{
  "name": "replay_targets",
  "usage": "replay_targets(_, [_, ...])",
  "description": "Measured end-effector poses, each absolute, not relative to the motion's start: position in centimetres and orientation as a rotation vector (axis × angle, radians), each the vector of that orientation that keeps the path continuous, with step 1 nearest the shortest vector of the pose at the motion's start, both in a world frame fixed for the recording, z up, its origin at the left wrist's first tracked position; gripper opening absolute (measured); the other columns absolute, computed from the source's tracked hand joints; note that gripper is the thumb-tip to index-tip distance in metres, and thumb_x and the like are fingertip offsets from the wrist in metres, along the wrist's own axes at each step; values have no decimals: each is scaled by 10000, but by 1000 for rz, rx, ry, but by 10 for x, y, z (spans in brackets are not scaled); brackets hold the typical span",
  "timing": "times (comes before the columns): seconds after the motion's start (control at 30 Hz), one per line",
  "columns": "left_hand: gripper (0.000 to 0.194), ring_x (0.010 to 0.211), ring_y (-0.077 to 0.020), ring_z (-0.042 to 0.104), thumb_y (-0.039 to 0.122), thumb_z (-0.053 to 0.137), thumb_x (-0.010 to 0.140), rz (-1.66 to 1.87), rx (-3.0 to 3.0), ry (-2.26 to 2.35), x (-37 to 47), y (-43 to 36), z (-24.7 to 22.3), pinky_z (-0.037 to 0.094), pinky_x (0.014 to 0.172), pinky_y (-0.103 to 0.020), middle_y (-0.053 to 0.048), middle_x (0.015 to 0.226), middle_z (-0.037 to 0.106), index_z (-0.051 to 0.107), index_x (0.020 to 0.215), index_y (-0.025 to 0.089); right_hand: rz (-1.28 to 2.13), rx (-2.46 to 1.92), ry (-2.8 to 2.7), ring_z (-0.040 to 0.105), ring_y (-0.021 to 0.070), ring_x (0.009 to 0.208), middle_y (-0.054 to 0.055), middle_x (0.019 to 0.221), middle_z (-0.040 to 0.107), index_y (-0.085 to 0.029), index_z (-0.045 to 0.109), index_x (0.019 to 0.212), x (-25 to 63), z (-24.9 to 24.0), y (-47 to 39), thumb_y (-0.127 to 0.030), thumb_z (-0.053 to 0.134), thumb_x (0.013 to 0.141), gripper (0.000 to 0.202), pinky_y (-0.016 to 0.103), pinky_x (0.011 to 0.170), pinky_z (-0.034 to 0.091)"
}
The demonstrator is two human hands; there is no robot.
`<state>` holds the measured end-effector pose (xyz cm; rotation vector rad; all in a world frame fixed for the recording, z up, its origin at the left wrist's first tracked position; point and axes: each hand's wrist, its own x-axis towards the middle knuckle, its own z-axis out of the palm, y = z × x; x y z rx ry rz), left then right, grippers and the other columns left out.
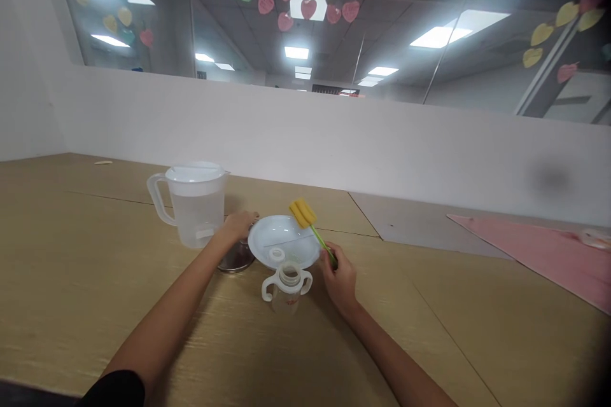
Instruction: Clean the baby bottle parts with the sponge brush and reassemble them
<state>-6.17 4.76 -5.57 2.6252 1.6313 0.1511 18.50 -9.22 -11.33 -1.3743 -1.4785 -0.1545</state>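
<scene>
My right hand is closed around the green handle of a bottle brush with a yellow sponge head. The sponge head is raised over the right rim of a white bowl. My left hand reaches over a round, shiny metal object left of the bowl; its fingers look curled, but what they hold is hidden. In front of the bowl an uncapped clear baby bottle with two white side handles stands upright. A small white ring lies in the bowl.
A translucent pitcher with a white lid stands behind and left of my left hand. A pink cloth lies at the right. Behind the wooden table rises a white wall with glass above.
</scene>
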Motion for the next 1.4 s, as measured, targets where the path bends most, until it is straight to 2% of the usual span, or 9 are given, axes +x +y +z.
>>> replay_targets(0.1, [586, 1089, -254, 577, 255, 587, 754, 212, 2640, 1619, -63, 52, -62, 465, 841, -306, -139, 1191, 607, 427, 1315, 198, -161, -1385, -1484, 572, 140, 604, 37, 784, 670, -156, 613, 1016, 186, -115, -92, -402, 412, 882, 345, 237, 570, 436])
replay_targets(0.23, [737, 1115, -288, 553, 162, 640, 678, 252, 2670, 1605, -68, 50, -55, 466, 848, -338, -176, 1257, 544, 367, 1363, 171, -137, -1384, -1455, 592, 148, 641, 43, 816, 677, -154, 613, 1014, 186, -114, -92, -408, 419, 878, 347, 242, 598, 446])
replay_targets(0.33, [642, 1104, -287, 558, 71, 566, 708, 297, 2720, 1546, -66, 41, -40, 453, 867, -361, -164, 1221, 570, 438, 1327, 186, -106, -1376, -1400, 612, 161, 698, 54, 850, 681, -149, 608, 1004, 187, -113, -91, -416, 422, 871, 351, 252, 640, 458])
replay_targets(0.47, [507, 1099, -186, 561, 22, 455, 759, 335, 2813, 1290, -37, 21, -35, 419, 922, -273, -40, 1205, 611, 580, 1187, 261, -74, -1390, -1345, 621, 179, 729, 65, 857, 683, -143, 605, 995, 188, -112, -90, -426, 425, 858, 363, 268, 660, 463])
replay_targets(0.57, [388, 1077, -177, 566, 103, 479, 793, 303, 2867, 888, -7, 7, -49, 412, 932, -261, -32, 1159, 639, 623, 1129, 233, -70, -1386, -1340, 626, 188, 749, 73, 872, 685, -144, 607, 992, 188, -111, -90, -427, 425, 852, 365, 279, 678, 467])
replay_targets(0.8, [296, 999, -241, 587, 179, 633, 696, 292, 2861, 869, 14, 6, -72, 455, 832, -306, -60, 1055, 664, 669, 989, 203, -59, -1340, -1336, 623, 192, 816, 73, 913, 677, -150, 603, 999, 189, -110, -90, -410, 437, 848, 343, 289, 733, 471])
replay_targets(1.03, [275, 984, -203, 580, 267, 552, 801, 501, 2820, 909, -4, 7, -44, 441, 855, -300, -50, 1074, 643, 607, 1063, 201, -46, -1325, -1302, 623, 195, 821, 73, 915, 677, -152, 606, 994, 189, -112, -89, -418, 445, 844, 346, 301, 743, 473])
replay_targets(1.2, [246, 996, -211, 580, 293, 524, 808, 786, 2755, 966, -20, 5, -20, 435, 885, -328, -45, 1080, 639, 601, 1021, 198, -89, -1279, -1337, 625, 184, 821, 75, 916, 678, -150, 606, 980, 186, -111, -92, -396, 447, 859, 317, 286, 741, 480])
replay_targets(1.4, [313, 1058, -225, 553, 307, 519, 812, 827, 2737, 1039, -29, 2, -8, 426, 915, -336, -68, 1147, 609, 564, 1090, 172, -136, -1267, -1510, 612, 152, 702, 62, 865, 680, -157, 602, 1012, 182, -113, -97, -356, 423, 888, 296, 253, 646, 479])
